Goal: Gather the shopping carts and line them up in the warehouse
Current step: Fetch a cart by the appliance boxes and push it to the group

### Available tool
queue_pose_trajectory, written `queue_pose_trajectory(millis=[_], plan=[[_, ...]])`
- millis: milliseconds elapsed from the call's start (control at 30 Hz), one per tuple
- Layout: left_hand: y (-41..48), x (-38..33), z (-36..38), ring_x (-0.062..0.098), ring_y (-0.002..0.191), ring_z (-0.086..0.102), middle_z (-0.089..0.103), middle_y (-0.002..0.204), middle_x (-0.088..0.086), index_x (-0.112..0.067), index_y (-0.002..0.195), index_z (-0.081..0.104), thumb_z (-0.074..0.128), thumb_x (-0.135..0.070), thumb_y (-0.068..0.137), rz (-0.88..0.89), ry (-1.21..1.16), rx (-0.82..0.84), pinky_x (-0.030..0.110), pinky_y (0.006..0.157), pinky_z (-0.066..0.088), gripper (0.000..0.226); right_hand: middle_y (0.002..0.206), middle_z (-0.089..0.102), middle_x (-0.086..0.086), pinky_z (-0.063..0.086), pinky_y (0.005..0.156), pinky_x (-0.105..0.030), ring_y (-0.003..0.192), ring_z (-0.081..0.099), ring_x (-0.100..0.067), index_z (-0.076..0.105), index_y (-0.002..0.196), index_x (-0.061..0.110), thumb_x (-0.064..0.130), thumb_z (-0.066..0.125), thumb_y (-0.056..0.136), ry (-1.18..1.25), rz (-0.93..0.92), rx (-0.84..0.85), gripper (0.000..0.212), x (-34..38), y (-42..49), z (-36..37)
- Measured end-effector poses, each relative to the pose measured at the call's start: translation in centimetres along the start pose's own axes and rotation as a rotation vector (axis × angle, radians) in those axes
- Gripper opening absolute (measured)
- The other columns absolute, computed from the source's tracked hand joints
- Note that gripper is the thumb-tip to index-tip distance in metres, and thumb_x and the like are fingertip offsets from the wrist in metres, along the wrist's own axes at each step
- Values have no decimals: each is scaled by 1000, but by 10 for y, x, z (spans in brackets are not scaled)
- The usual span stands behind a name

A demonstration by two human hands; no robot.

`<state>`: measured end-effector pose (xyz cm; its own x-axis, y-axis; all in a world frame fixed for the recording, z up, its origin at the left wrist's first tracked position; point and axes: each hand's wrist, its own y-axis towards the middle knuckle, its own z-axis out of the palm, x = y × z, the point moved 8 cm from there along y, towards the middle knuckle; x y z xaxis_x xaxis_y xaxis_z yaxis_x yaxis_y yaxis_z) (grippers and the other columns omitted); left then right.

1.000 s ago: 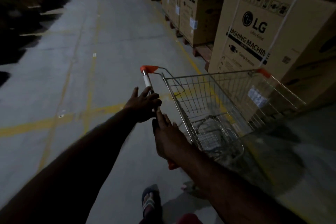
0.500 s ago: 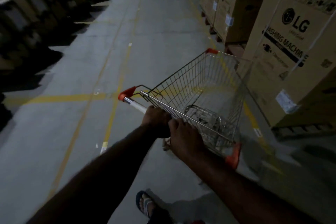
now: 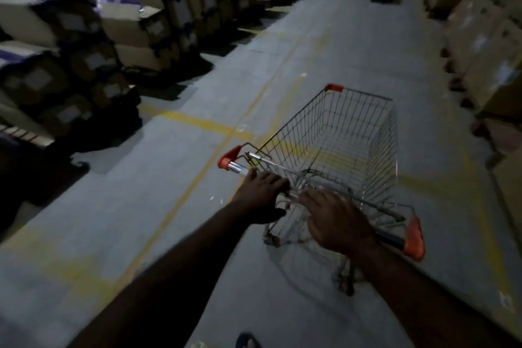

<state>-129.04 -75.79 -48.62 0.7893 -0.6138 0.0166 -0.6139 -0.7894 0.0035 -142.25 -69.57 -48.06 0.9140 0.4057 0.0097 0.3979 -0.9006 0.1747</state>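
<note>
Left grip (image 3: 261,196) clasps the handle bar (image 3: 237,169) of the shopping cart (image 3: 339,132), fingers over and thumb under. The cart stands on the grey aisle floor (image 3: 141,206). Right grip (image 3: 339,223) lies over the bar; through the blur I cannot tell its hold. Cardboard boxes (image 3: 485,65) line the right.
</note>
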Motion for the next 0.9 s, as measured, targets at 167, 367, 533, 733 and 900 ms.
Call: queue_pose_trajectory(millis=[167,367,533,733,900], plan=[[-58,51,9,25,120,51,59,130,-2,-27,135,47,54,-69,80,-100,-15,-104,49,103,31,69,119,64,0,52,78,-38,104,63,-26,66,120,23,39,53,87,106,-139,-67,38,41,48,13],[-113,137,-12,23,103,61,69,109,-6,-34,117,63,34,-61,95,-343,0,-227,39,87,32,45,103,67,-3,50,74,-38,92,64,-28,72,107,21,31,54,87,166,-340,-196,29,119,123,9],[-183,201,-5,25,109,59,68,111,-3,-37,123,62,36,-60,98,-581,-8,-157,41,94,32,43,99,68,2,42,78,-38,93,63,-27,69,104,24,31,52,82,255,-396,-191,28,207,156,25],[-263,233,13,27,133,39,49,140,-1,-31,147,39,48,-61,90,-791,-16,-184,51,114,19,65,105,63,7,39,87,-45,97,59,-25,62,120,29,33,49,83,238,-416,-148,39,287,177,45],[-336,255,24,32,151,0,12,164,2,-36,155,13,62,-64,80,-1070,-36,-63,63,111,-15,93,121,61,2,37,94,-47,104,57,-28,59,128,24,28,67,70,291,-616,-163,59,355,189,54]])
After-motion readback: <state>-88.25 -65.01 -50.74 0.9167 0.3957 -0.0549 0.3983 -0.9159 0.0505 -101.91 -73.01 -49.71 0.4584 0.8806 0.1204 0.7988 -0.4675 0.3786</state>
